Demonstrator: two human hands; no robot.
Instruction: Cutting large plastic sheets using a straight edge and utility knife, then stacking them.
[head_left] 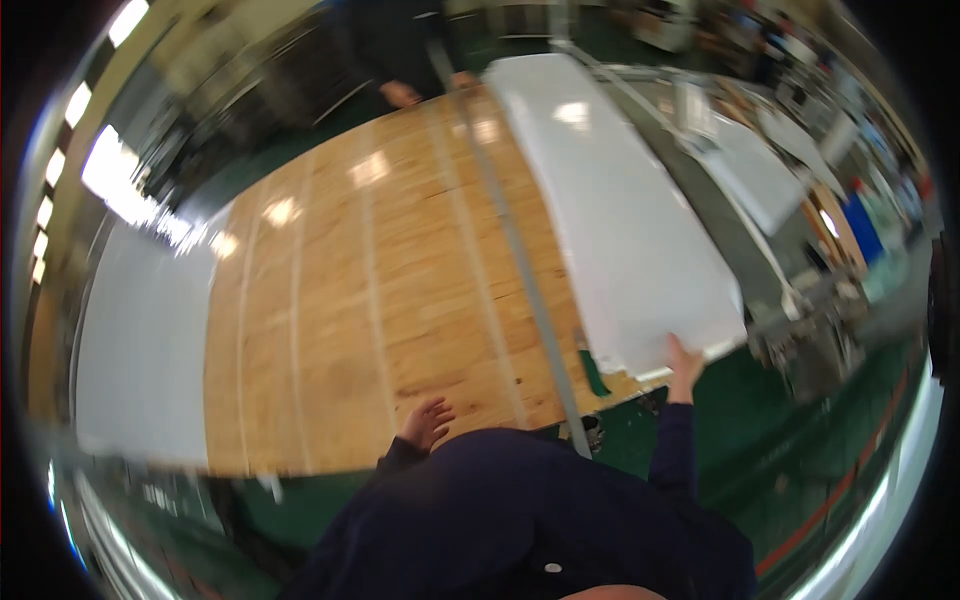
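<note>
My left hand [427, 422] is held over the near edge of the wooden table [330, 280], fingers apart and nothing in it. To the right, my right hand [684, 365] grips the near edge of a long white sheet [625, 210], its thumb on top; the fingers beneath are hidden. The sheet lies lengthwise from near to far, and I cannot tell whether it is one layer or several. Left of it, a long grey metal bar [520, 255] crosses the table. A dark green strip [593, 370] sits between bar and sheet at the near edge.
A co-worker in dark clothing [390, 40] stands at the far edge, hands at the table. Another white sheet [140, 340] covers the left end. At right are a metal frame [740, 215], a smaller white sheet [755, 175] and a blue object [862, 228]. The floor [780, 440] is green.
</note>
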